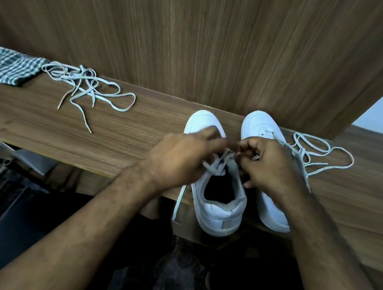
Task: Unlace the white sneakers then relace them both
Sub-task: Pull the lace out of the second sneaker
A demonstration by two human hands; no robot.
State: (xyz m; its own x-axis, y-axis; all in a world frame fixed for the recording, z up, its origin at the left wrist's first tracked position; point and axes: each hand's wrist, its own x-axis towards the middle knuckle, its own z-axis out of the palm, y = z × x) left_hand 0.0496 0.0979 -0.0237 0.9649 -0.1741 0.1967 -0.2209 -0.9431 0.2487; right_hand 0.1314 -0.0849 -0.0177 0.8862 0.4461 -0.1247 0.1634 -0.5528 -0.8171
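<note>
A wooden shelf [35, 122] carries two sneakers [220, 208] [260, 123], a loose lace [88, 85], another lace [321, 155] and a checked cloth [4, 66].

Two white sneakers stand side by side, toes pointing away, the left sneaker [220, 201] with its lace [215, 164] threaded near the tongue, the right sneaker [263, 125] trailing a loose lace [317, 151] beside it, and a third lace [88, 87] tangled well apart at left.
</note>
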